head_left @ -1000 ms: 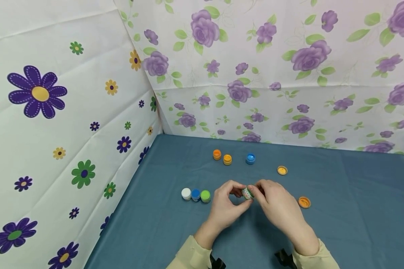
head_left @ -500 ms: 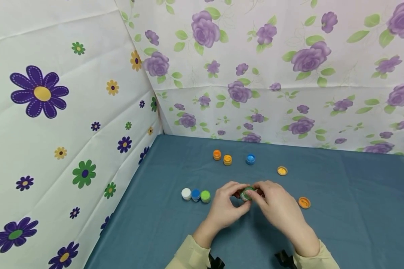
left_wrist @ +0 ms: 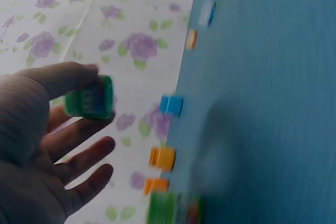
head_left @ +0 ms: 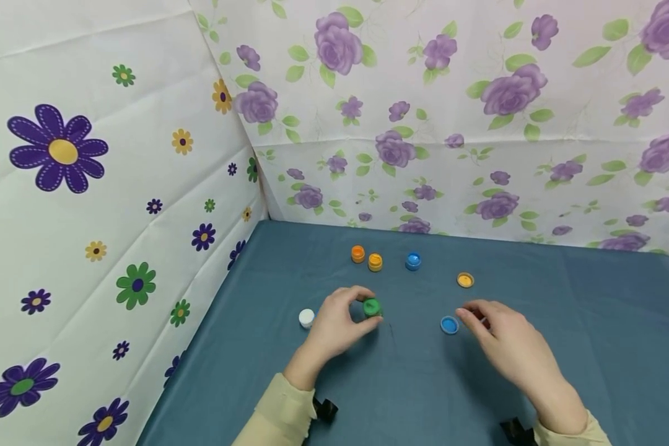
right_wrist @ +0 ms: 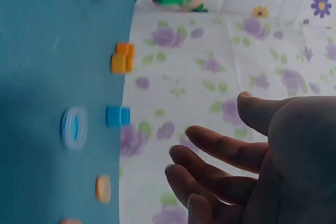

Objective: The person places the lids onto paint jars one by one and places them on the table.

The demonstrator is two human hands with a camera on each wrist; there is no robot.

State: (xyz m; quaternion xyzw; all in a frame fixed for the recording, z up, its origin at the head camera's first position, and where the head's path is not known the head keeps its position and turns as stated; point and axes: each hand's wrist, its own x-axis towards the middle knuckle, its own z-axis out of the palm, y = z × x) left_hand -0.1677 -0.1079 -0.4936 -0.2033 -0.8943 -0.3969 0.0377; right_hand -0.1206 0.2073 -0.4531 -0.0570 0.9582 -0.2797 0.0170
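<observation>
Small green cylindrical lidded jar (head_left: 371,308): smooth plastic; printed label, its material too blurred to tell. Orange round jar (head_left: 358,254), amber round jar (head_left: 375,263) and bright blue round jar (head_left: 413,262): smooth plastic, the blue with glossy highlights. Round blue lid (head_left: 449,325) and round yellow lid (head_left: 465,280): smooth moulded plastic. White round-capped jar (head_left: 306,318): smooth plastic, softly matt cap. Slate-blue table covering (head_left: 591,341): matt cloth, faintly wrinkled. White rose-printed hanging (head_left: 451,111): thin, smooth, creased cloth. Pale khaki sleeve (head_left: 279,406): matt woven cloth, softly folded.
</observation>
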